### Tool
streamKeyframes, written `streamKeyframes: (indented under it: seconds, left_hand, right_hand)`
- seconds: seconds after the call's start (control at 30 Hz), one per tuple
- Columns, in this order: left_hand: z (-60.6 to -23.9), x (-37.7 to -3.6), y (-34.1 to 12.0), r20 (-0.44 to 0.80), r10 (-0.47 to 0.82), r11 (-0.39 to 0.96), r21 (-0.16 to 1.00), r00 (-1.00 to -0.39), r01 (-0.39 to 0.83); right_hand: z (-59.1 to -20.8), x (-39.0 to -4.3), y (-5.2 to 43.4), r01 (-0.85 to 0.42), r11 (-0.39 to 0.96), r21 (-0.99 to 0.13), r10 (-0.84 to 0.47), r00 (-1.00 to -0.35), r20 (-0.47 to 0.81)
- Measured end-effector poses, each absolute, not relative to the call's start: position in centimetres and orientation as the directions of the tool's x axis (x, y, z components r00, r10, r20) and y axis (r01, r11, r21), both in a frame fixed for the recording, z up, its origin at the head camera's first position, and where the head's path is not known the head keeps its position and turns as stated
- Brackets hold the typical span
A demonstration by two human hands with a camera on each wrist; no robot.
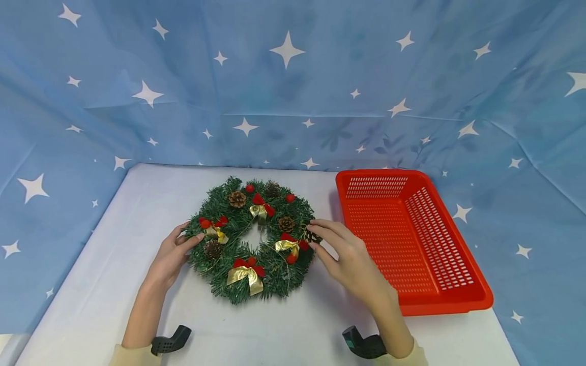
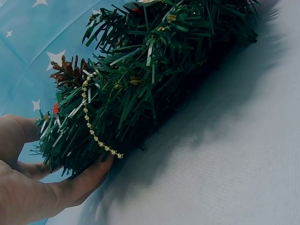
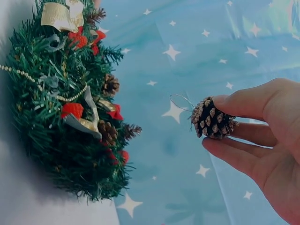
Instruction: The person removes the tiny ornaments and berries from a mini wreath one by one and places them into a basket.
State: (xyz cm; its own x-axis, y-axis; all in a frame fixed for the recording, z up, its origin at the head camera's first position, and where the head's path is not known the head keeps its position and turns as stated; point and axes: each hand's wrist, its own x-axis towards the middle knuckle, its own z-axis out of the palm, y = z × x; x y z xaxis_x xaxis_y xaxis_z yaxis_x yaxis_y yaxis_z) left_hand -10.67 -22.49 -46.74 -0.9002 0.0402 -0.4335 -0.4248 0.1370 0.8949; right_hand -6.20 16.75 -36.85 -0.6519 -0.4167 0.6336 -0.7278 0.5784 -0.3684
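Observation:
A green Christmas wreath (image 1: pixel 270 284) with gold-and-red bows, red berries and pine cones is in the middle of the head view. My left hand (image 1: pixel 170 254) grips its left edge, thumb on top and fingers around the side; the left wrist view shows fingers beneath the branches (image 2: pixel 126 93) near a gold bead string (image 2: pixel 89 124). Between thumb and fingertips, my right hand (image 1: pixel 350 256) pinches a loose pine cone (image 3: pixel 213 118) with pale-tipped scales. A thin wire loop (image 3: pixel 180 101) sticks out from the cone toward the wreath, and a gap separates the two in the right wrist view.
A red plastic basket (image 1: pixel 476 284) with slotted walls stands to the right of the wreath, close to my right hand. The white table (image 1: pixel 256 340) ends at a blue star-patterned cloth (image 1: pixel 284 91) behind and on both sides.

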Motion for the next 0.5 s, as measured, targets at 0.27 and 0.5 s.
streamKeyframes:
  seconds: [0.27,0.5]
  left_hand:
    - [-46.9,-10.6,-22.6,-0.434,0.041,0.141,0.894,-0.900,-0.425]
    - [-46.7,-10.6,-22.6,-0.427,0.045,0.144,0.897,-0.903,-0.417]
  right_hand:
    - [-36.5,-6.5,17.5,-0.728,0.593,-0.344,-0.429,-0.647,0.630]
    - [-36.1,-6.5,18.3,-0.719,0.601,-0.348,-0.418,-0.655,0.630]
